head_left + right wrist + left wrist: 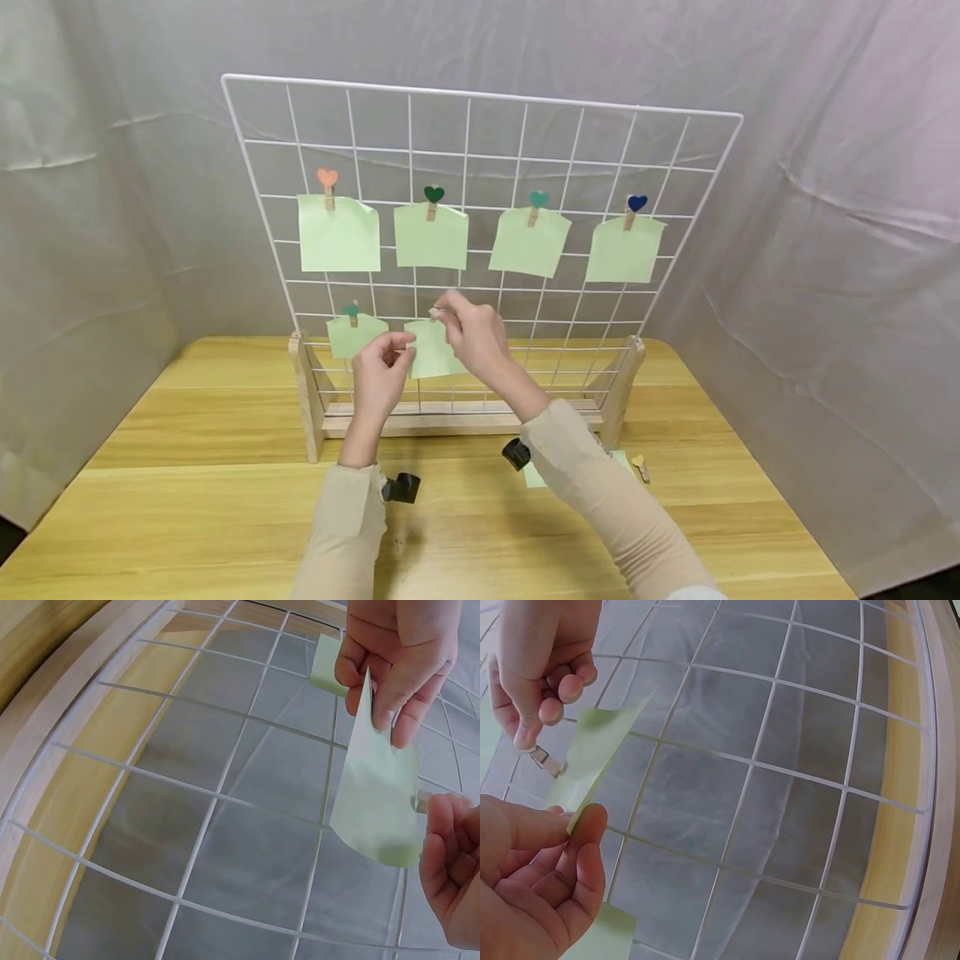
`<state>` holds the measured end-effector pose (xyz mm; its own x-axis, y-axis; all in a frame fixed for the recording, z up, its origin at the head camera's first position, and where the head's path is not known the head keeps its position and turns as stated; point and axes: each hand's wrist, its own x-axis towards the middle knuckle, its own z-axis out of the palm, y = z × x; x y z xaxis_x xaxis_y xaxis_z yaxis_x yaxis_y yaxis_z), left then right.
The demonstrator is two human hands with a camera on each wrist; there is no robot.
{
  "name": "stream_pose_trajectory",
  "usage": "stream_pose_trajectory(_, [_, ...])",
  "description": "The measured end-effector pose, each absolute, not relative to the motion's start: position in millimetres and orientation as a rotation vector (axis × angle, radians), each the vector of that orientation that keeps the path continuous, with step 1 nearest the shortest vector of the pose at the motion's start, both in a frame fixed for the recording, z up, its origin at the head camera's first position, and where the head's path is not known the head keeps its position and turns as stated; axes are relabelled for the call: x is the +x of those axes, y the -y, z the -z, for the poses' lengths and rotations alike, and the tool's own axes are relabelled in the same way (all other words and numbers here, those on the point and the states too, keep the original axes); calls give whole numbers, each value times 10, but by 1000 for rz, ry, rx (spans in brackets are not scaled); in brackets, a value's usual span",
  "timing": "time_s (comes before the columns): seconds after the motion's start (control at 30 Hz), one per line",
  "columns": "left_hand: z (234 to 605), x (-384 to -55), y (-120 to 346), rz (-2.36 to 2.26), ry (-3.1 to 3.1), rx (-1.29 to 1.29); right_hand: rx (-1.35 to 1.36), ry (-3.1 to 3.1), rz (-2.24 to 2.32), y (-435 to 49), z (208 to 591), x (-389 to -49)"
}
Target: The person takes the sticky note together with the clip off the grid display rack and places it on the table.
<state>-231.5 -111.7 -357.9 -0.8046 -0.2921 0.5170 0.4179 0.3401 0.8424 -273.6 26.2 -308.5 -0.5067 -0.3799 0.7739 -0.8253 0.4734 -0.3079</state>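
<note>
Fronting the wire grid below clipped notes, left fingers pinching green paper, right fingers gripping clothespin

Creased grey cloth hangs behind a wooden table.

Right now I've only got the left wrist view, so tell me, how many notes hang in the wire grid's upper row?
Observer: Four green notes hang there.
Operator: Is any loose peg lying about?
Observer: Yes, a yellow-heart peg lies on the table.
Operator: And is there paper down there too?
Observer: Yes, a green sheet, partly hidden by the right sleeve.
</note>
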Motion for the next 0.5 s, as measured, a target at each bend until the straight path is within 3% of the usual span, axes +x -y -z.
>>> stream_pose_trajectory(0.5, [3632,-2245,1124,1526,1996,-121,991,2084,-1003,-316,3023,-2670])
